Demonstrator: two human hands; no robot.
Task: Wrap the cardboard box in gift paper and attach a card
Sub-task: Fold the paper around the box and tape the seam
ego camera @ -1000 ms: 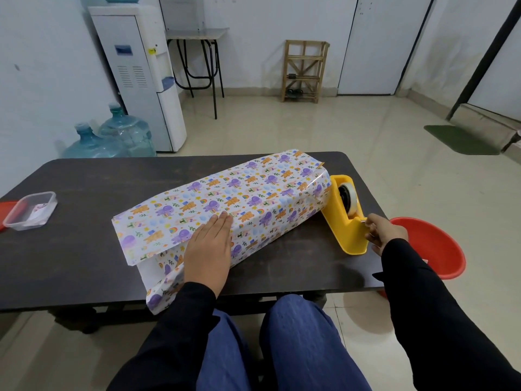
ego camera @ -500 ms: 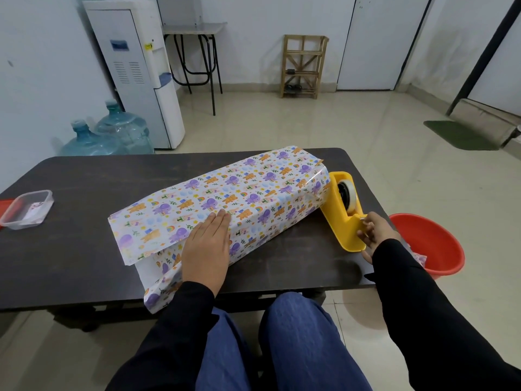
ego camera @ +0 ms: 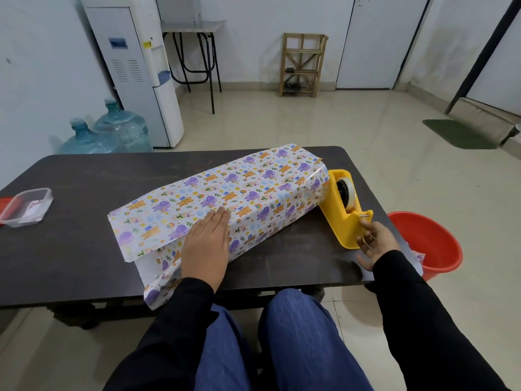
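Dark table, front edge first: left hand lies flat on the wrapped box at centre. Right hand curls by one yellow tape dispenser, grip unclear. One clear tub holds something pale, one red bucket paper scraps; two water jugs beyond.

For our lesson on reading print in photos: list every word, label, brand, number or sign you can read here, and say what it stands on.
No text here can be read.
Blue panel on the water dispenser: too blurred to read.
Yellow sticker on the same dispenser: too small to read.
Gift paper: pictures only, no words seen.
Sheet in the plastic container: marks blurred, unreadable.
Tape dispenser: no brand visible.
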